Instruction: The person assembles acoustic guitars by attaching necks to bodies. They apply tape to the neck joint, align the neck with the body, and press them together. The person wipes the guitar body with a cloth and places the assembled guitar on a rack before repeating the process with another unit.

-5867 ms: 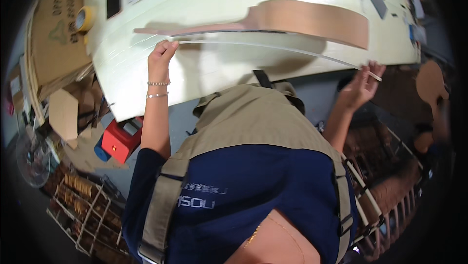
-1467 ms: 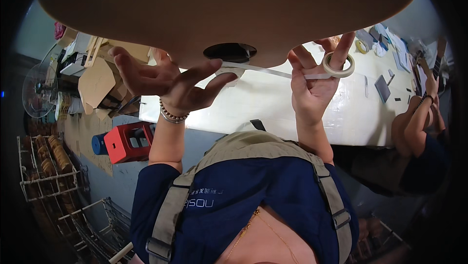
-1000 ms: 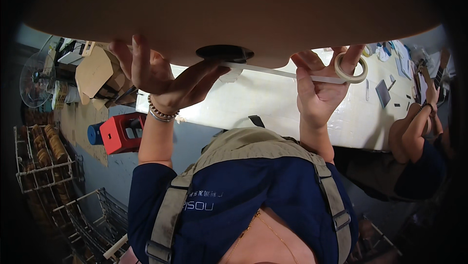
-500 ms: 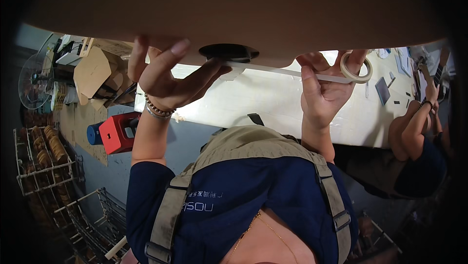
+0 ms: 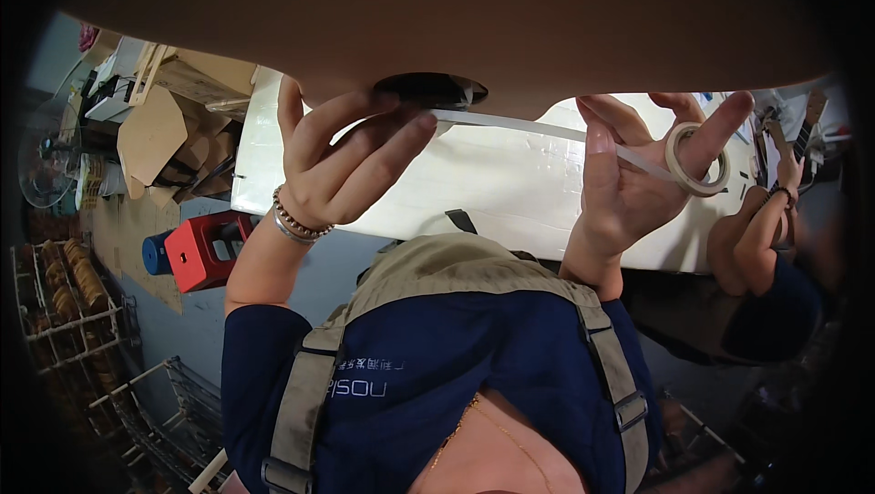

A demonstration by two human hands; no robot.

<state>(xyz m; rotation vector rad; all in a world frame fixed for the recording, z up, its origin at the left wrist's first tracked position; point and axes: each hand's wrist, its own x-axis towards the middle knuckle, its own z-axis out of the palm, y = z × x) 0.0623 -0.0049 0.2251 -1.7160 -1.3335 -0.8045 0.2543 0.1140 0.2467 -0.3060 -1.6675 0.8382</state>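
1. The wooden guitar body [image 5: 437, 20] filled the view at 12 o'clock, close above the hands, and its dark sound hole [image 5: 424, 87] was near its lower edge.
2. The left hand [image 5: 333, 161] was at 10 o'clock, with its fingertips at the edge of the sound hole. I cannot tell whether its grip pinched the tape there or only pressed on it.
3. The right hand [image 5: 629, 189] was near 3 o'clock. Its grip was grasping the tape roll [image 5: 702, 189], which went around a finger, and the thumb lay over the strip.
4. The pale strip of tape [image 5: 519, 126] ran straight from the left fingertips to the roll.
5. Behind and below the strip lay the white tabletop [image 5: 510, 166].
6. Toward 9 o'clock, a red stool [image 5: 196, 257] stood on the floor, just beside a blue object [image 5: 156, 255].
7. Flat cardboard pieces [image 5: 150, 134] leaned between 9 and 10 o'clock.
8. At 3 o'clock, the bent arm [image 5: 761, 221] of another person was visible.
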